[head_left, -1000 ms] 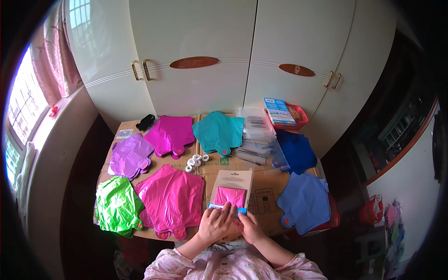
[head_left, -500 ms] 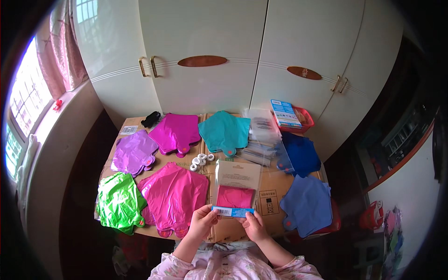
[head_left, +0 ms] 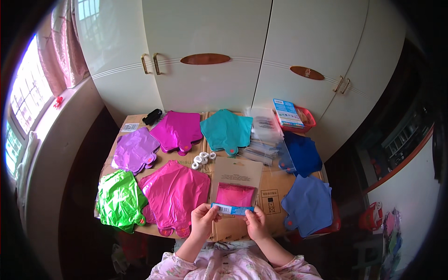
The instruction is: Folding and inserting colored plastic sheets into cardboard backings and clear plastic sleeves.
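Between my hands is a clear plastic packet (head_left: pixel 237 174) with a hang hole at its far end, holding a folded pink foil sheet behind a blue label strip (head_left: pixel 229 209). My left hand (head_left: pixel 204 219) pinches the near left corner of the packet, thumb on the label. At the near right corner my right hand (head_left: pixel 256 223) grips it the same way. Close by on the left lies a stack of pink foil balloons (head_left: pixel 177 196), flat and uninflated. Several small white rolls (head_left: pixel 203 159) lie just beyond the packet.
Around the cardboard tabletop (head_left: pixel 233 228) lie flat stacks in green (head_left: pixel 119 198), lilac (head_left: pixel 135 149), magenta (head_left: pixel 176 130), teal (head_left: pixel 226 128), dark blue (head_left: pixel 303 156) and periwinkle (head_left: pixel 308 205). Clear bags (head_left: pixel 261 147) lie beside a red basket (head_left: pixel 309 119). White cabinets (head_left: pixel 205 28) stand behind.
The packet's far end has shifted slightly up and left, and my hands have barely moved. The whole view has shifted a little. Both hands keep their hold.
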The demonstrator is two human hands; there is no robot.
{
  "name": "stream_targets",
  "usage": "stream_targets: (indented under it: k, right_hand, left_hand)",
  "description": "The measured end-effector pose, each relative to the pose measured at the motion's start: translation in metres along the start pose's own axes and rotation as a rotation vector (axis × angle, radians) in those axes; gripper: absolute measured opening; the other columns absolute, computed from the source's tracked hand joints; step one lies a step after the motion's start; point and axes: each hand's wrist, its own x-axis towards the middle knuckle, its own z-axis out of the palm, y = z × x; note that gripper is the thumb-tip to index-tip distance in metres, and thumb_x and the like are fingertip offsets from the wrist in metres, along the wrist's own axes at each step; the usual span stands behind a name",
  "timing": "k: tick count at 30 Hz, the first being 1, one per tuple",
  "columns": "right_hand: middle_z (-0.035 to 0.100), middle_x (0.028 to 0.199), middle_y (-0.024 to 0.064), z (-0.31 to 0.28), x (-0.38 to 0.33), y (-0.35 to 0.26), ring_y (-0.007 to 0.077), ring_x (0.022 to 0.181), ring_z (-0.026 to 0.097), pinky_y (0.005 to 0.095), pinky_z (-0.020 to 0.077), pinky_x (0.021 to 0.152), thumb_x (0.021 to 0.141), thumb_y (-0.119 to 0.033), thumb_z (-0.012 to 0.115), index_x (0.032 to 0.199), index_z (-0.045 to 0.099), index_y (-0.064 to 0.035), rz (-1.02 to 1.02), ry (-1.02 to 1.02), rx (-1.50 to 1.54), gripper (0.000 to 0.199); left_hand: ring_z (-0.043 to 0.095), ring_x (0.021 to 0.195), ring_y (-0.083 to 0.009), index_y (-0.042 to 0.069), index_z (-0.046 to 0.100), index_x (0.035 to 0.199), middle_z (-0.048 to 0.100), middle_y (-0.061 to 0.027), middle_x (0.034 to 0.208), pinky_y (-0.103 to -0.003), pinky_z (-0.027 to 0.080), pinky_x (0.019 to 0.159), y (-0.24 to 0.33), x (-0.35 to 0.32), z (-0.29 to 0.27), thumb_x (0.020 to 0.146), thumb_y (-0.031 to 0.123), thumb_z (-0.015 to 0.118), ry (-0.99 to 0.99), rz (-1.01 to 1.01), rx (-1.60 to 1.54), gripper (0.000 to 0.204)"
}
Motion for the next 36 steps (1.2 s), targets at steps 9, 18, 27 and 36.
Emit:
stream_targets:
  k: [9,18,27,36]
  right_hand:
    - [0.061,0.082,0.001,0.01,0.002,-0.007,0.0076,0.072,0.058,0.0234,0.0478,0.067,0.094,-0.014,0.054,0.094,0.058,-0.0055,-0.03,0.073,-0.041,0.009]
    - [0.047,0.071,-0.0081,0.02,0.0,-0.016,0.0014,0.063,0.038,0.0198,0.0333,0.057,0.096,-0.017,0.055,0.085,0.057,-0.0073,-0.049,0.087,-0.149,0.015]
    - [0.041,0.064,-0.0092,0.021,0.003,-0.017,0.0016,0.059,0.034,0.0209,0.0287,0.052,0.096,-0.022,0.057,0.08,0.058,-0.0068,-0.164,0.088,-0.327,0.022]
    - [0.061,0.099,0.0051,0.038,0.008,-0.039,0.0091,0.082,0.059,0.0222,0.0484,0.072,0.086,-0.003,0.068,0.113,0.053,-0.0001,-0.335,0.05,-0.194,0.031]
  left_hand:
    - [0.059,0.058,-0.0077,0.005,0.056,0.077,0.062,-0.0023,0.068,-0.021,0.046,0.055,-0.006,-0.003,0.002,0.089,0.008,0.065,0.018,0.081,-0.049,0.015]
    - [0.062,0.074,-0.0072,0.008,0.051,0.092,0.065,-0.0026,0.087,-0.023,0.054,0.065,0.002,-0.001,0.008,0.085,0.0,0.068,-0.051,0.039,-0.012,0.02]
    - [0.067,0.071,-0.0134,0.008,0.051,0.093,0.066,-0.0046,0.082,-0.023,0.053,0.058,-0.003,-0.003,0.009,0.085,-0.001,0.067,-0.002,0.099,0.004,0.02]
    - [0.068,0.066,-0.0157,0.007,0.05,0.087,0.067,-0.0064,0.078,-0.023,0.051,0.053,-0.002,-0.003,0.008,0.083,0.002,0.07,0.086,0.116,0.029,0.02]
